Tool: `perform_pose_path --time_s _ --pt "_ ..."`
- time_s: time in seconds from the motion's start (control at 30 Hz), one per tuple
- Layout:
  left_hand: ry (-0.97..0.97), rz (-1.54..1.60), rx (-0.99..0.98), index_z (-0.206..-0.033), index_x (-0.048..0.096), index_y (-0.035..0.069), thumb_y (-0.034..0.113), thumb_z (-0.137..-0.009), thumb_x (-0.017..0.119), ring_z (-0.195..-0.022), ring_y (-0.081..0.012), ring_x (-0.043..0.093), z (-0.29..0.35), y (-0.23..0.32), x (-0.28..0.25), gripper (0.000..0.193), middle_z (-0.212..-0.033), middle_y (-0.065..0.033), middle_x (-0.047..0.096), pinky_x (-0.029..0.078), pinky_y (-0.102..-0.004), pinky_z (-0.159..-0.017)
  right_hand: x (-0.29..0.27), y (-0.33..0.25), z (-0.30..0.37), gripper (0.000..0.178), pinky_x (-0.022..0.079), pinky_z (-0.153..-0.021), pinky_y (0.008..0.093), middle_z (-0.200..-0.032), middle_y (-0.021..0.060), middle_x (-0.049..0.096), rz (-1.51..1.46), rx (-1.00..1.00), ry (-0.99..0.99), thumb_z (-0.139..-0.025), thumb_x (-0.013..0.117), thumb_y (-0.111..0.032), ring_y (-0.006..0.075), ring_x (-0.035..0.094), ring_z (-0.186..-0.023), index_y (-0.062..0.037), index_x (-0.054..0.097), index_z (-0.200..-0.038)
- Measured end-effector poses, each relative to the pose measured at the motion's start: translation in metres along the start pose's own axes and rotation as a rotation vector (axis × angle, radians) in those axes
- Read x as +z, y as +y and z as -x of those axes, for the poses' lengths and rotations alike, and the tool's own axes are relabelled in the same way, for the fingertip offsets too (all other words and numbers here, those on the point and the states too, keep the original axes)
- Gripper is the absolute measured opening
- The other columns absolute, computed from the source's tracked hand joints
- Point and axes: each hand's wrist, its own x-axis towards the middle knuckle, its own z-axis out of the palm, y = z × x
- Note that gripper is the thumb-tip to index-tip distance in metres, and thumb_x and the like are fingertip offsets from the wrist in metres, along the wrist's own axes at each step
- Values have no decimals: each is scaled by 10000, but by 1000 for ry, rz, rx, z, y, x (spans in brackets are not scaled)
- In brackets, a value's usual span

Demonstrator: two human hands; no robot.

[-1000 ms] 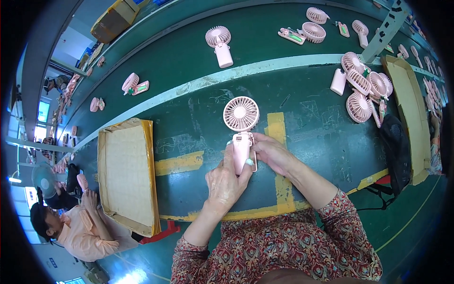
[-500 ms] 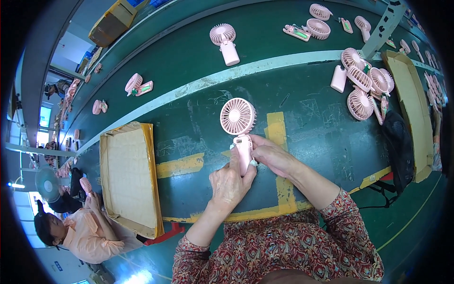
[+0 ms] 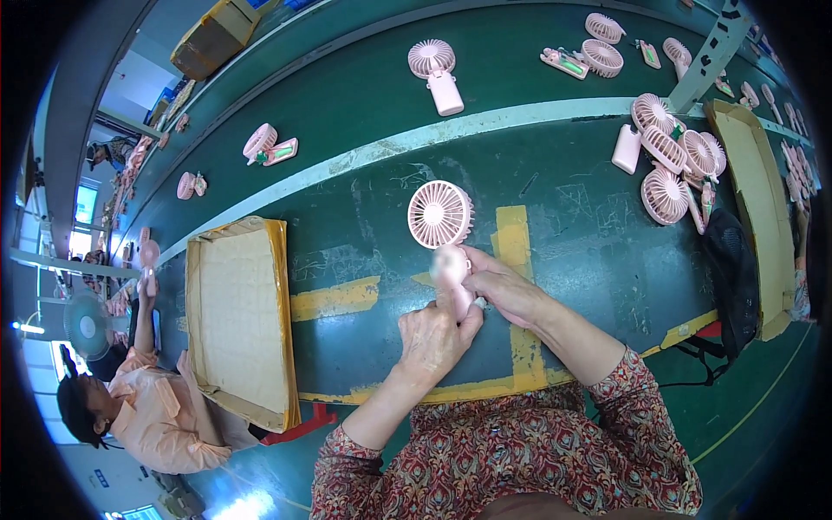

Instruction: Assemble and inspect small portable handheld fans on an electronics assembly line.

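A pink hand-held fan (image 3: 440, 214) is in front of me, its round grille head pointing away from me and facing up. My right hand (image 3: 511, 293) grips the side of its handle, thumb on the front. My left hand (image 3: 433, 336) comes in from below, index finger extended along the front of the handle and thumb at its lower end. A pale covering shows on a fingertip or thumb near the handle's lower end. The handle's upper part is smeared white, so its details cannot be made out.
A shallow cardboard tray (image 3: 238, 325) stands at left, another (image 3: 752, 217) at right. Pink fans and parts (image 3: 672, 160) are heaped at right beside a black bag (image 3: 728, 277). Beyond a pale rail, a green belt carries fans (image 3: 433, 74). A co-worker (image 3: 143, 407) sits at left.
Fans on the belt have shifted right. My left index finger has moved slightly up the handle, while my right hand keeps its grip. The co-worker's arm has stretched toward the belt with a fan.
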Motion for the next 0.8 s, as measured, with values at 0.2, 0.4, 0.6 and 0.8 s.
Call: perform_pose_path --time_s 0.2,0.4,0.6,0.8 --pt "19 -83 2 -1179 454 -174 302 -751 652 -417 -285 593 4 3 9 670 -547 -180 596 461 -393 -384 5 13 -4 403 412 -938 274 -1167 76 524 53 -81 76 -939 502 -185 139 494 -1082 0 416 -1286" --pt "-44 -76 -62 -1213 441 -132 319 -771 649 -492 -280 625 4 10 4 665 -651 -190 628 479 -395 -423 0 18 -7 364 448 -896 269 -1133 78 561 -24 -142 109 -935 516 -161 135 528 -1040 13 453 -1249" --pt "-180 842 -266 -1054 529 -27 334 -867 597 -601 -180 628 -15 -26 16 411 -725 -109 619 509 -281 -549 -5 11 -6 370 458 -906 316 -1149 99 561 -147 -230 69 -923 538 -189 160 551 -1028 8 460 -1227" --pt "-368 1177 -249 -963 548 -23 289 -915 530 -587 -133 587 -30 -24 12 316 -751 -72 598 477 -261 -524 -4 -7 -2 414 458 -915 330 -1157 111 560 -102 -228 45 -904 572 -236 172 554 -1046 2 458 -1223"
